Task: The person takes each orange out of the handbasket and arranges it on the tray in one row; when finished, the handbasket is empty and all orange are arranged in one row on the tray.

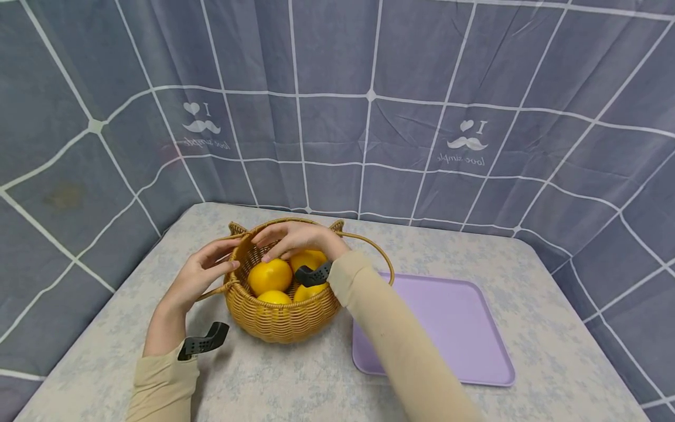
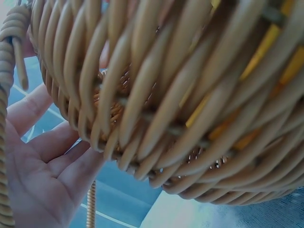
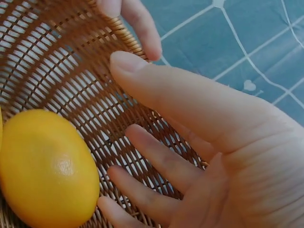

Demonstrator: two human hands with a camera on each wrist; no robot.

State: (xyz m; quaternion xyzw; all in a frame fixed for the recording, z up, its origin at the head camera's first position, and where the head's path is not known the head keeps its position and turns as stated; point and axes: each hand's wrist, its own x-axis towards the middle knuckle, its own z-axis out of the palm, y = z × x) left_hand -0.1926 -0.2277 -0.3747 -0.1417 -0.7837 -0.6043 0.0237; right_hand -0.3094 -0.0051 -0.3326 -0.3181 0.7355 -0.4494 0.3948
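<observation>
Beige sleeves [image 1: 395, 328], both hands [image 1: 195, 275] [image 1: 297, 237] at a wicker basket [image 1: 285, 325] (yellow fruit [image 1: 270, 275] inside)

We saw the right hand [image 3: 223, 123] in the basket [image 3: 71, 71], its fingers spread, just to the far side of a yellow fruit [image 3: 47, 166]. Fingers of the left hand [image 3: 141, 27] sat at the left rim, with white-lined blue cloth [image 3: 204, 52] beyond.

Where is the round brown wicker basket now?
In the head view, the basket stands on the pale table, held by the left hand, left of the purple rectangular tray.
</observation>
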